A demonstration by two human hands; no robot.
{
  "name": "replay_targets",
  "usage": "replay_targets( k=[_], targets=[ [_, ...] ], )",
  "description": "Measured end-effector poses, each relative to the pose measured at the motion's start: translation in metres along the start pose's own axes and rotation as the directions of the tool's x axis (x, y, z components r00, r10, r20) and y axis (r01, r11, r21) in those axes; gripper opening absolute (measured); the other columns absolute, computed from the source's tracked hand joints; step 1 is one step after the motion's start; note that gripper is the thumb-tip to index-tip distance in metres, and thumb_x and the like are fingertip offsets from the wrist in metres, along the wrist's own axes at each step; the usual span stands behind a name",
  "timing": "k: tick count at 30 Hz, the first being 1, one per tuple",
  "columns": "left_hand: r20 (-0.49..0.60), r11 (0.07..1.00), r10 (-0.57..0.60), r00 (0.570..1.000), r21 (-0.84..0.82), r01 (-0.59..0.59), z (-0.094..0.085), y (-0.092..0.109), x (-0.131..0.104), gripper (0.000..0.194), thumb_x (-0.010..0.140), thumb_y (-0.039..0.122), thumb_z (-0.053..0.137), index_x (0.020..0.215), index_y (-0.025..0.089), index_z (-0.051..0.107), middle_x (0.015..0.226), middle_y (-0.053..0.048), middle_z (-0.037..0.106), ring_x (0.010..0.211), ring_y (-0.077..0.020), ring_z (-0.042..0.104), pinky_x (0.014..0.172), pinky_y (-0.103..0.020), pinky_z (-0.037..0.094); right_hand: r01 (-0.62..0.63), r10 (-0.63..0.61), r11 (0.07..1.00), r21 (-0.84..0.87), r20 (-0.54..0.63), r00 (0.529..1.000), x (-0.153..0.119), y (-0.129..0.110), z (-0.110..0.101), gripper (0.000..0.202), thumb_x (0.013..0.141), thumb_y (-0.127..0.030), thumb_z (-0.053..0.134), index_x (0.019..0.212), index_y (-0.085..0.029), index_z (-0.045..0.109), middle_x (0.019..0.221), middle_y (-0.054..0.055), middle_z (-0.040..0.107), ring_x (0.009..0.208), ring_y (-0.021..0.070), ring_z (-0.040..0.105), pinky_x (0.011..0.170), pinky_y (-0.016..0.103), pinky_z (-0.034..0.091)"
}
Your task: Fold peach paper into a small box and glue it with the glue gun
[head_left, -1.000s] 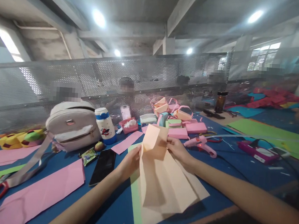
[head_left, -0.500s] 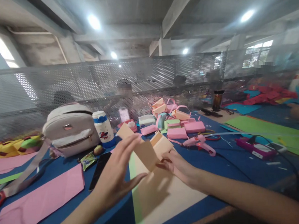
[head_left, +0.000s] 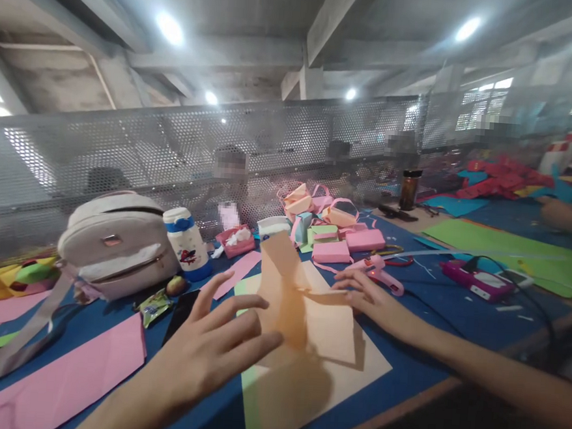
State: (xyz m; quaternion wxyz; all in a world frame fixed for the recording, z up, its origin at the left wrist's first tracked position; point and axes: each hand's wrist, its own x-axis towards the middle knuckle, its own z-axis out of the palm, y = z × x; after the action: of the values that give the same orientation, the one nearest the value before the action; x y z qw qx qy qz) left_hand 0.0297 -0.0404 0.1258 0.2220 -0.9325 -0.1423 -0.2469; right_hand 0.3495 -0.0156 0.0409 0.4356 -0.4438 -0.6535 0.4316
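Note:
A folded cream paper piece point(head_left: 281, 279) with raised flaps stands over a large cream sheet point(head_left: 297, 398), which lies on a light green sheet point(head_left: 252, 405). My right hand point(head_left: 377, 306) grips one flap at its right end, its fingertips along the edge. My left hand point(head_left: 223, 341) hovers at the near left of the paper piece, fingers apart and nothing in the grasp. Whether its fingertips touch the paper is hard to tell. Beyond my right hand lies a pink glue gun point(head_left: 377, 270).
Small pink and green paper bags point(head_left: 330, 250) are piled at the back. A white backpack point(head_left: 117, 248), a bottle point(head_left: 186, 243), a dark phone point(head_left: 180, 315) and pink sheets point(head_left: 69, 369) are on the left. A purple power strip point(head_left: 477, 280) and green sheets point(head_left: 499, 252) lie right.
The cream paper piece has been turned and spread, with its flaps apart. My left hand has drawn back toward me, fingers spread. My right hand has shifted to the right flap.

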Motion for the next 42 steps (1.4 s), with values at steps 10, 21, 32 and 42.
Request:
replay_targets(
  k=[10,21,32,42],
  targets=[
    [0.147,0.991,0.038,0.988,0.12,-0.056,0.03,-0.013,-0.002,0.043,0.092,0.003,0.038,0.116,0.022,0.068,0.114,-0.006,0.075,0.127,-0.0213,0.06,0.125,-0.052,0.018,0.383,-0.142,0.72,-0.579,0.417,0.898,-0.019,-0.01,0.024,0.041,0.086,-0.026,0.064,0.126,-0.022,0.061,0.13,0.009,0.06,0.116,0.0245,0.059,0.095,0.035,0.048],
    [0.18,0.983,-0.086,0.98,0.176,0.053,0.113,0.07,-0.017,0.039,0.089,0.01,0.043,0.123,0.004,0.06,0.127,-0.022,0.068,0.116,-0.0284,0.067,0.091,-0.036,0.058,0.525,-0.197,0.58,-0.623,0.518,0.833,-0.009,-0.009,0.03,0.024,0.097,-0.023,0.052,0.112,-0.016,0.069,0.113,0.009,0.071,0.106,0.0237,0.061,0.096,0.036,0.045],
    [0.319,0.972,-0.232,0.919,0.117,0.205,0.111,0.073,-0.002,0.046,0.09,0.037,0.06,0.125,0.007,0.062,0.126,-0.019,0.069,0.106,-0.0314,0.068,0.085,-0.038,0.059,0.339,0.053,0.357,-0.87,0.381,0.923,0.012,-0.021,0.046,0.059,0.091,-0.011,0.043,0.149,-0.02,0.043,0.098,0.013,0.075,0.087,0.0273,0.071,0.067,0.032,0.046],
    [0.288,0.968,-0.246,0.925,0.117,0.221,0.115,0.076,-0.004,0.046,0.092,0.039,0.058,0.123,0.006,0.063,0.124,-0.019,0.069,0.103,-0.0312,0.068,0.084,-0.04,0.059,0.29,0.112,0.043,-0.956,0.293,0.95,0.033,-0.015,0.079,0.056,0.085,-0.007,0.053,0.14,-0.008,0.047,0.086,0.019,0.072,0.078,0.0294,0.068,0.059,0.032,0.044]
  ],
)
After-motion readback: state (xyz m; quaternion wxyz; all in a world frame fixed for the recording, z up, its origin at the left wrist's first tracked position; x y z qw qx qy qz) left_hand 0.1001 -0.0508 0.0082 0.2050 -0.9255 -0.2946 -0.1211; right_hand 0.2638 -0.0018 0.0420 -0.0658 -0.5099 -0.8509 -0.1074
